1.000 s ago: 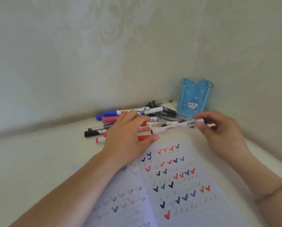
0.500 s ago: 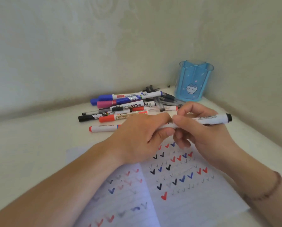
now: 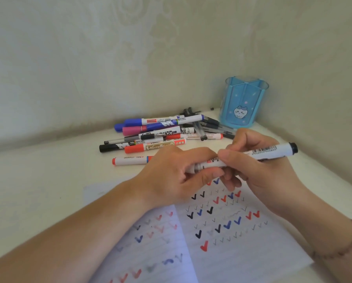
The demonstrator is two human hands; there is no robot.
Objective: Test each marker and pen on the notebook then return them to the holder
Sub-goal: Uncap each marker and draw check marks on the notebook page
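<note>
A white marker (image 3: 267,151) with a dark end cap lies across both my hands above the open notebook (image 3: 242,248). My right hand (image 3: 261,172) grips its barrel; my left hand (image 3: 177,176) holds its cap end, which is hidden by my fingers. The notebook page carries rows of red, blue and black check marks. A pile of markers and pens (image 3: 163,135) lies on the table behind my hands. The blue holder (image 3: 242,103) with a cat picture stands upright in the far right corner, with nothing visible inside.
The white table (image 3: 38,180) meets patterned walls at the back and right, forming a corner behind the holder. A single red-capped white marker (image 3: 130,160) lies apart from the pile, just left of my left hand.
Both hands brought the white marker from near the holder toward me, over the notebook. My left hand left the pile and took hold of the marker's cap end.
</note>
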